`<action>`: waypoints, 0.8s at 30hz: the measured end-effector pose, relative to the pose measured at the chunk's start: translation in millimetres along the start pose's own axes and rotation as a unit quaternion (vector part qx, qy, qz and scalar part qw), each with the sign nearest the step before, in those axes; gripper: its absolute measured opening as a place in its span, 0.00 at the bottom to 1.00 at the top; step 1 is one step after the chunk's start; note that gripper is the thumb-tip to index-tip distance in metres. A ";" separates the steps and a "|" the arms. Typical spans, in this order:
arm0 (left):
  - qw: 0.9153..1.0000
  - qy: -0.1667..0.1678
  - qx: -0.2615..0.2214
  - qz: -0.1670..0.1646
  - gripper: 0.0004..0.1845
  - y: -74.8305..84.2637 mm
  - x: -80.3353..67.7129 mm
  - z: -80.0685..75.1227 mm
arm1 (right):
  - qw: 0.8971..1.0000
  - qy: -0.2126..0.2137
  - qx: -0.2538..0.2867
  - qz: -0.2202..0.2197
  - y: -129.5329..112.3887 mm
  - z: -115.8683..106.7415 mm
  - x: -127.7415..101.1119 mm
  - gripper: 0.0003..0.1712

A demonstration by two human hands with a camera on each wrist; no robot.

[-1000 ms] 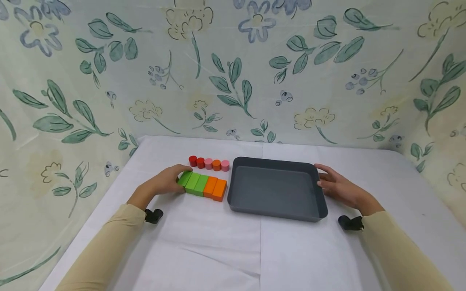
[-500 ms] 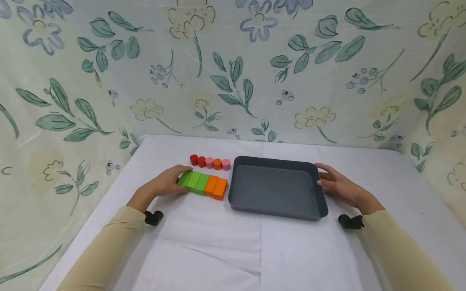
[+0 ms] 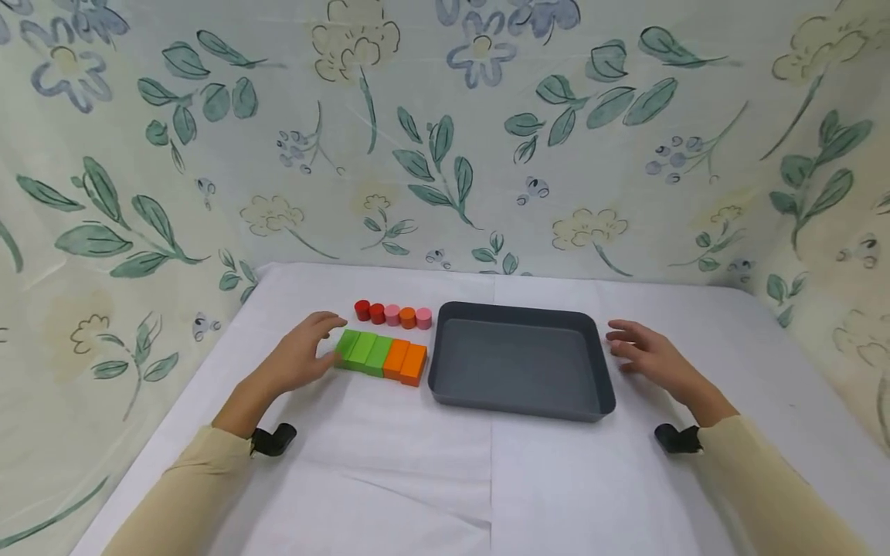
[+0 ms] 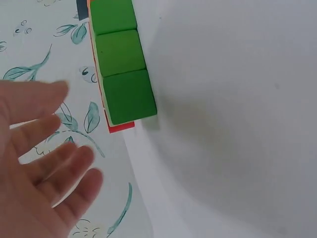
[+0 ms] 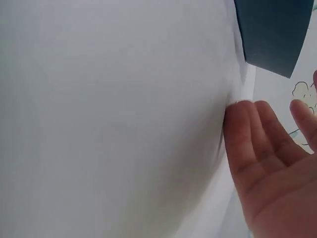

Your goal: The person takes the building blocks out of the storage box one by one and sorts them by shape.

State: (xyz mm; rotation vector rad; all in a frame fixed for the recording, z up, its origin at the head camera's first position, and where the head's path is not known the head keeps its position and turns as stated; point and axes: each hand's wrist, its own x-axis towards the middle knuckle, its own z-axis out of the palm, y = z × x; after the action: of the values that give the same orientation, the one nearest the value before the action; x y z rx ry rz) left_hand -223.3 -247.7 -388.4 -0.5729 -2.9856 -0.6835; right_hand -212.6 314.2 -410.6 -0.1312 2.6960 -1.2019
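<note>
My left hand [image 3: 300,357] is just left of a row of blocks, its fingers parted and holding nothing. In the left wrist view a gap shows between its fingers and the end green block [image 4: 130,96]. The row has three green blocks [image 3: 360,351] and two orange blocks [image 3: 405,361], side by side. To their right lies a dark grey rectangular tray [image 3: 521,411], with nothing in it. Past the tray's right side is my right hand [image 3: 657,359], fingers extended and holding nothing. The right wrist view shows its fingertips apart from the tray's corner [image 5: 275,34].
Behind the blocks stands a line of short cylinders [image 3: 392,315] in red, pink and orange. A white cloth [image 3: 410,479] covers the table. Floral fabric [image 3: 445,139] hangs along the back and both sides. A black wrist mount [image 3: 274,440] sits under each forearm.
My left hand has let go of the green end of the block row and drawn back left. My right hand has come off the tray's right rim, moving slightly right. Blocks and tray stay in place.
</note>
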 end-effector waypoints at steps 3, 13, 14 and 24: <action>0.998 0.055 0.007 0.009 0.26 4.9 -2.0 -1.7 | 0.997 0.029 -0.075 -0.008 -2.3 -0.4 -4.7 0.32; 0.994 0.107 0.021 0.010 0.26 35.8 0.1 -3.8 | 0.966 0.104 -0.233 -0.030 -17.9 0.1 -23.1 0.25; 0.994 0.106 0.024 0.009 0.26 38.2 0.4 -3.9 | 0.964 0.110 -0.241 -0.035 -19.5 -0.3 -24.1 0.25; 0.993 0.087 0.082 -0.021 0.33 93.4 23.8 1.3 | 0.923 0.203 -0.304 -0.124 -55.7 5.9 -21.7 0.10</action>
State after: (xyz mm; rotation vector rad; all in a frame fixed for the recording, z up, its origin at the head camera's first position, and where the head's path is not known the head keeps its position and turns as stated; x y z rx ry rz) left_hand -212.0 -160.8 -348.3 -0.4185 -2.8621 -0.4587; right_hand -189.9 276.2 -370.1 -0.3514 3.4233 -0.4160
